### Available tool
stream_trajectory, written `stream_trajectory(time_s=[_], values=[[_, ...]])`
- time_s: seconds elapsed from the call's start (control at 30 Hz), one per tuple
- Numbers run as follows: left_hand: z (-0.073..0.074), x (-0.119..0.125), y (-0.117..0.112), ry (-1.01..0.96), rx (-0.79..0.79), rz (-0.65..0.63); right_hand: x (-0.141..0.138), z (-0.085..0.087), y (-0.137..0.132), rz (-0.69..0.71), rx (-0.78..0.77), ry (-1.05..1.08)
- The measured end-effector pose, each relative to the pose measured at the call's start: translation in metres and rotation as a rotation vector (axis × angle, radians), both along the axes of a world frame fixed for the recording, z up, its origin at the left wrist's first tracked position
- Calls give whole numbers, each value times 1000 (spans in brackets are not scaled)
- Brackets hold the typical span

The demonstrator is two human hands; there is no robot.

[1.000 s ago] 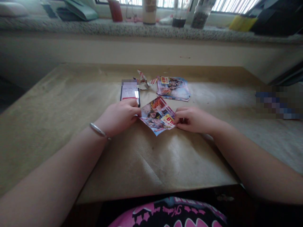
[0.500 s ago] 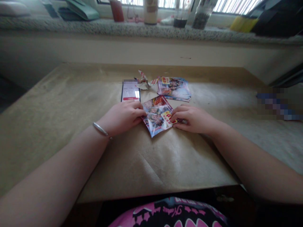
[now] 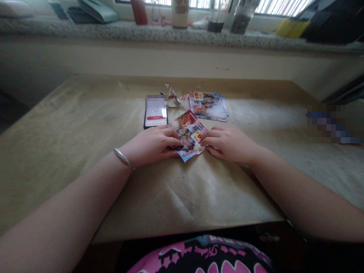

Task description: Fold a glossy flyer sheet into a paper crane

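Note:
A printed paper flyer with photos and a yellow price patch lies turned cornerwise on the table in front of me. My left hand pinches its left edge, thumb and fingers closed on the paper. On the opposite edge, my right hand grips the flyer with bent fingers. The sheet looks creased and its near corner points toward me. Just beyond my left hand lies a phone with a lit screen. A stack of similar flyers rests farther back, and a folded piece of printed paper stands to its left.
The table has a wrinkled tan cover. Behind it a speckled stone sill holds a red container, several bottles and jars, and a yellow item. A blurred bluish object lies at the right.
Both hands have shifted inward on the flyer, and its visible face has become narrower. My left hand has moved right, uncovering more of the phone.

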State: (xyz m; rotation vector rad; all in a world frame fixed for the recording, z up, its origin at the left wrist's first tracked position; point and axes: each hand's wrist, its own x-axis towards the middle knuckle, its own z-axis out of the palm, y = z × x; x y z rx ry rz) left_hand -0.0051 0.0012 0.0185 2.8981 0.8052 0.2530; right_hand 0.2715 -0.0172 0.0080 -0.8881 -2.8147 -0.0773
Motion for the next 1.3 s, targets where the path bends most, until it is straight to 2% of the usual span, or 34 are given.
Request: stream_trajectory(time_s=[0.17, 0.4, 0.57, 0.67, 0.83, 1.03, 1.3], values=[[1, 0, 0, -20, -48, -4, -2, 0, 0, -5, 18, -11], [4, 0, -2, 27, -52, 16, -5, -5, 3, -93, -98, 160], [3, 3, -3, 36, -60, 66, -9, -7, 1, -163, -131, 189], [1, 7, -5, 21, -36, 49, -11, -7, 1, -204, -148, 222], [0, 16, -11, -12, -30, 49, -10, -11, 4, -190, -167, 258], [1, 23, -13, -69, -115, 195, -15, -12, 2, -179, -122, 231], [3, 23, -12, -125, -336, 519, -15, -15, 2, -211, -185, 313]])
